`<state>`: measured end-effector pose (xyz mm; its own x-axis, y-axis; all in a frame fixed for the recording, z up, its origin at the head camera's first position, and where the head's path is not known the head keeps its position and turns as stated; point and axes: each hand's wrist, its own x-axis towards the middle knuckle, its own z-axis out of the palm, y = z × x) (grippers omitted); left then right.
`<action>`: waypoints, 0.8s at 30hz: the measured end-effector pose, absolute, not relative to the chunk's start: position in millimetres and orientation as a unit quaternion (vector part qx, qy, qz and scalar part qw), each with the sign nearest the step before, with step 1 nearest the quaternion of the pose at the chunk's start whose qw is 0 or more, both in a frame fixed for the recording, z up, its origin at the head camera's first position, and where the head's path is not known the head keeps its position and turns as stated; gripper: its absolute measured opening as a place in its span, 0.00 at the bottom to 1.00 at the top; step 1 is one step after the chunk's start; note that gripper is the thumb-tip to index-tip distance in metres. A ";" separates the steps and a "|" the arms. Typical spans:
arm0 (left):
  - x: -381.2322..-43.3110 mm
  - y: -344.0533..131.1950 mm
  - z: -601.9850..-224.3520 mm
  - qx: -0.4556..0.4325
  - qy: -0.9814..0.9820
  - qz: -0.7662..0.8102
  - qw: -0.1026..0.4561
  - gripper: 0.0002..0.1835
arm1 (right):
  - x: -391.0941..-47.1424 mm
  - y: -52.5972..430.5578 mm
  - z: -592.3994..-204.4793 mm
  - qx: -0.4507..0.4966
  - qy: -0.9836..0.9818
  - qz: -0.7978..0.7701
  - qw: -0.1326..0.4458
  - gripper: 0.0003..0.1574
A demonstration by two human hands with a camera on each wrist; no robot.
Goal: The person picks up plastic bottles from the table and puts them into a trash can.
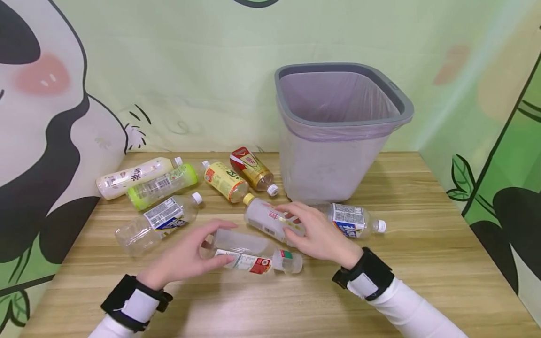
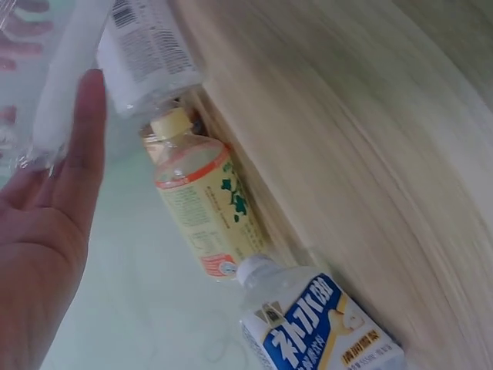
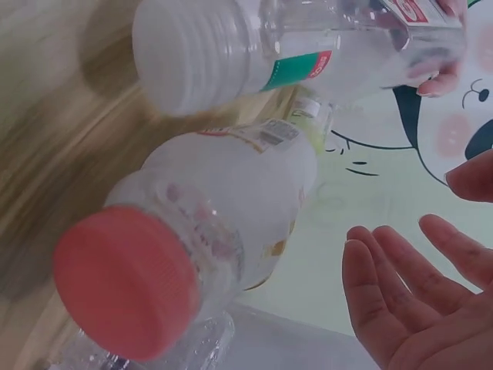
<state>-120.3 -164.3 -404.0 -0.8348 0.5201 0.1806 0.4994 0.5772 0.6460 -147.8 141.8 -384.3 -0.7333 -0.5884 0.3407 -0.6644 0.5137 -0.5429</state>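
Observation:
My left hand (image 1: 186, 258) holds a clear plastic bottle (image 1: 247, 244) near its base, thumb on the near side and fingers behind. Through the clear plastic, the fingers show in the left wrist view. This bottle has a red-and-white label, a green neck band and a white cap (image 3: 177, 58) pointing right. Close behind it lies a white-labelled bottle (image 1: 270, 218), under my right hand (image 1: 317, 230). Its red cap (image 3: 127, 281) shows in the right wrist view and is hidden in the head view. The right hand's fingers are spread, apart from the bottle in the right wrist view.
A lined waste bin (image 1: 321, 169) with a grey rim stands behind. Blue-labelled bottles lie left (image 1: 158, 223) and right (image 1: 348, 220). Further back are a yellow-labelled bottle (image 1: 224, 180), a red-and-gold bottle (image 1: 251, 169), a green-ended bottle (image 1: 162, 185) and a cream bottle (image 1: 135, 177).

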 end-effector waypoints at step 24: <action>-143.2 -136.6 -355.5 0.225 0.798 0.556 -0.056 0.23 | -145.5 135.6 -367.2 0.324 -0.783 0.529 -0.027 0.23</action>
<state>-143.2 -136.6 -355.5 -0.8922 0.2970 0.3402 0.4222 0.2812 0.8618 -145.5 135.6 -367.2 -0.7881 -0.5368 0.3012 -0.4797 0.2289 -0.8470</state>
